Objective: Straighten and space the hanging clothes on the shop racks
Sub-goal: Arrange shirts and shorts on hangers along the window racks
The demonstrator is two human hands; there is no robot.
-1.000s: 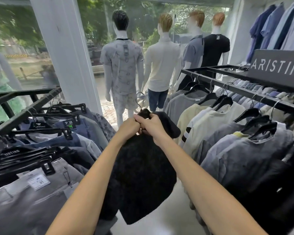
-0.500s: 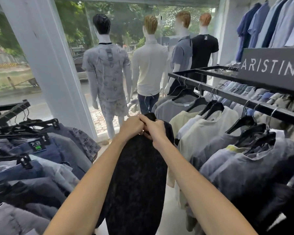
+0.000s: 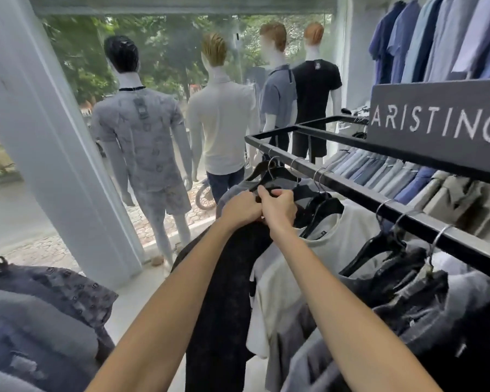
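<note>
dark garment [image 3: 224, 306]: hangs down the centre of the frame, its top bunched under both hands, just below the left end of the rail.
left hand [image 3: 242, 209]: fingers curled round the cloth at the garment's neck, gripping it.
right hand [image 3: 280, 207]: pressed against the left hand, fingers pinching the same spot.
garment's hanger: covered by the hands, so I cannot tell whether its hook is on the rail.
black rail [image 3: 351, 190]: runs from centre frame to the lower right and carries a row of hooks.
white tee [image 3: 331, 241]: just right of the hands and close beside the garment.
doing it well: probably seat the hook squarely, square the shoulders, then leave an even gap to the tee.
</note>
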